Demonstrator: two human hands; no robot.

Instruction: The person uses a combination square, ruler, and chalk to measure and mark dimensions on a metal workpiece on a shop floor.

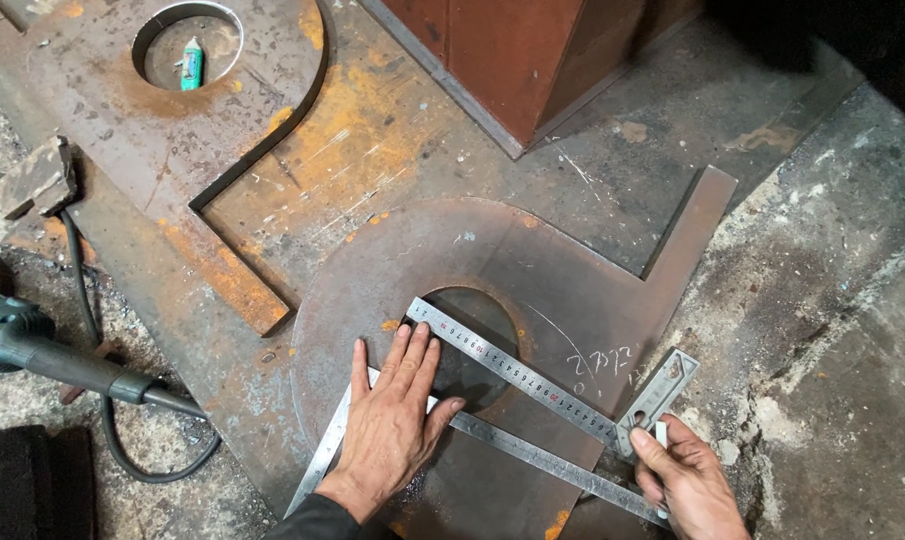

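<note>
While the left hand [392,425] presses flat, fingers spread, on the long steel ruler [532,455], the right hand [687,480] pinches the try square [572,385], whose blade runs up-left across the plate's round hole [472,345].

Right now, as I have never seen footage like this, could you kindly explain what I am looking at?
This is one picture from a camera worn on a person's head, looking down at their two bare hands. No machine is involved. The left hand presses flat on a long steel ruler lying on a rusty steel plate with a round hole. The right hand grips the head of a try square, whose blade crosses the hole. Off to the left lie a green power tool with its black cable, and a second cut-out plate.
</note>
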